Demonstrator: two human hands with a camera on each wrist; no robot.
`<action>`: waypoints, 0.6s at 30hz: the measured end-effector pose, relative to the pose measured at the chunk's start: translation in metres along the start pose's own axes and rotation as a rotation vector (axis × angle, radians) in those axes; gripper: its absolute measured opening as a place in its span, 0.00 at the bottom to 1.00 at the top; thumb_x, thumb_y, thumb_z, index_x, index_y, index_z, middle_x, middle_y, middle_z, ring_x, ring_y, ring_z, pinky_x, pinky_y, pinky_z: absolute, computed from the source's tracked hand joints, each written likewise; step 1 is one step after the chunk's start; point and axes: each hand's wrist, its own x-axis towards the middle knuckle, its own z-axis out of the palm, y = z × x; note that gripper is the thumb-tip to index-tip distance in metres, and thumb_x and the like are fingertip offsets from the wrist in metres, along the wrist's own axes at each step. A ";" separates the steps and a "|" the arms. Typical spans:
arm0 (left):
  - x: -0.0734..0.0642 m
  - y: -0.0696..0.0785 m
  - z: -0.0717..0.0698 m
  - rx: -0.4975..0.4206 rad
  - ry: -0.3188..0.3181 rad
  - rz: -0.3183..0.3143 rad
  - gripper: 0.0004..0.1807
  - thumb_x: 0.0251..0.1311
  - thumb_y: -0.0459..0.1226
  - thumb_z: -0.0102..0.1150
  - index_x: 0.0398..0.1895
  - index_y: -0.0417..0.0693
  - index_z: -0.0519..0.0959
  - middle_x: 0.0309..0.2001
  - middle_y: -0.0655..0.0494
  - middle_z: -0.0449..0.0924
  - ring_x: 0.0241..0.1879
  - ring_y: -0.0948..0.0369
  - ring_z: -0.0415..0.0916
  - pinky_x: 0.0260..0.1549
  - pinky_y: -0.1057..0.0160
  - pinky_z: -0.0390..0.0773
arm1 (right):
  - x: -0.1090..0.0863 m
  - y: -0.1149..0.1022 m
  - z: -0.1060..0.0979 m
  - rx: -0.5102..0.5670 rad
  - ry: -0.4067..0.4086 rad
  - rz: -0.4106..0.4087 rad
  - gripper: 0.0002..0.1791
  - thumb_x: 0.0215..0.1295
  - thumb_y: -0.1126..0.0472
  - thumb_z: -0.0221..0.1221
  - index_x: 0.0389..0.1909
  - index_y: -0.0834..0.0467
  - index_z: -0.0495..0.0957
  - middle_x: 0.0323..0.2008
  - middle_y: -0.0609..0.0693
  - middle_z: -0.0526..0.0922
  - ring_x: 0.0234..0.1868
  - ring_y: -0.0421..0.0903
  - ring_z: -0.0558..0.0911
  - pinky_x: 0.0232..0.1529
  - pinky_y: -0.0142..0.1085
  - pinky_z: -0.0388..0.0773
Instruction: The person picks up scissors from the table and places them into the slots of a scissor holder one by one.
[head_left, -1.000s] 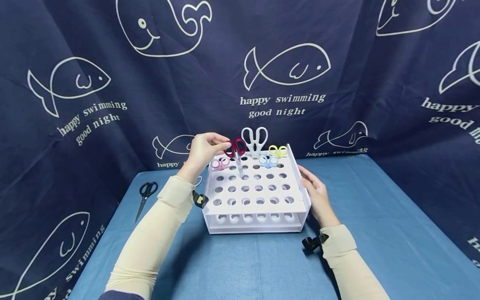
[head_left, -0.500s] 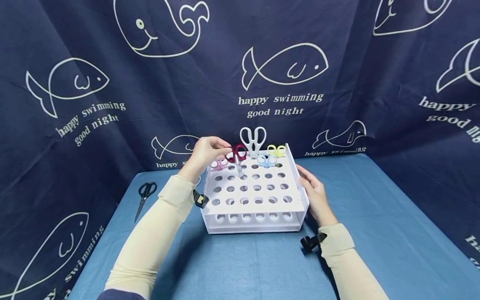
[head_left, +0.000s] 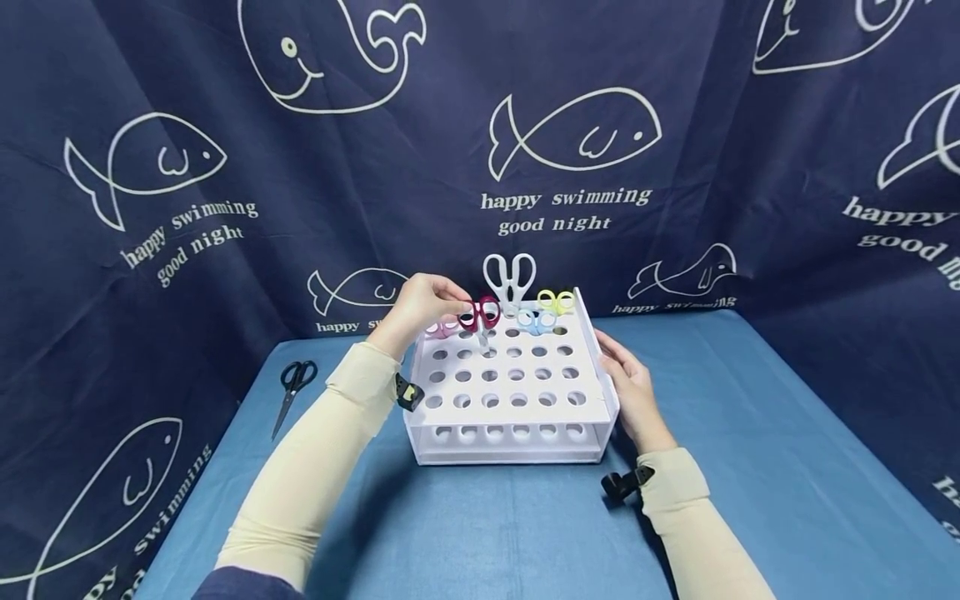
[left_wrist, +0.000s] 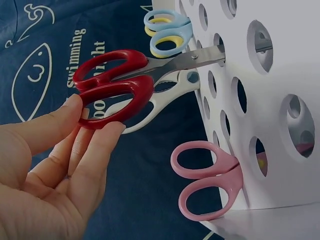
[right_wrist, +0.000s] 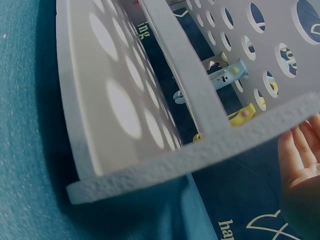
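Observation:
Between the thumb and fingertips of my left hand (head_left: 420,310) is the handle of the red scissors (left_wrist: 145,92). Their blades point down into a hole of the white rack (head_left: 504,388), seen entering it in the left wrist view. Pink scissors (left_wrist: 229,174) sit near that hand, at the rack's back left. White scissors (head_left: 510,290), light blue scissors (head_left: 536,322) and yellow scissors (head_left: 555,302) stand in holes toward the back. My right hand (head_left: 633,392) rests along the rack's right side; its fingers (right_wrist: 295,155) look fairly straight in the right wrist view.
Black scissors (head_left: 293,387) lie on the blue-covered table (head_left: 510,533), left of the rack. A dark blue curtain (head_left: 420,200) with fish drawings hangs behind. Several rows of round holes cross the rack's top, with a lower holed level beneath.
My left hand has moved down and a little to the right, and the red scissors have sunk deeper into the hole. The right hand has stayed at the rack's side.

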 end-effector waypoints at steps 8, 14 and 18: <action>0.000 0.004 0.005 -0.025 -0.009 -0.037 0.06 0.51 0.34 0.71 0.33 0.43 0.86 0.25 0.56 0.83 0.32 0.55 0.83 0.38 0.58 0.85 | 0.001 0.001 -0.002 -0.003 -0.010 -0.015 0.28 0.73 0.56 0.50 0.71 0.61 0.62 0.70 0.61 0.63 0.58 0.33 0.73 0.53 0.21 0.75; 0.000 0.003 0.009 -0.020 -0.037 -0.103 0.06 0.51 0.33 0.70 0.34 0.42 0.86 0.24 0.58 0.81 0.28 0.57 0.82 0.23 0.70 0.79 | 0.001 0.002 -0.001 0.010 -0.012 -0.016 0.28 0.74 0.57 0.50 0.71 0.62 0.62 0.70 0.62 0.63 0.59 0.34 0.74 0.53 0.22 0.75; 0.001 0.001 0.012 -0.009 -0.050 -0.142 0.06 0.52 0.33 0.70 0.34 0.43 0.85 0.26 0.58 0.80 0.26 0.62 0.79 0.26 0.68 0.80 | 0.000 0.001 0.000 0.011 -0.004 -0.008 0.27 0.74 0.58 0.50 0.71 0.61 0.63 0.70 0.61 0.64 0.58 0.34 0.74 0.52 0.22 0.76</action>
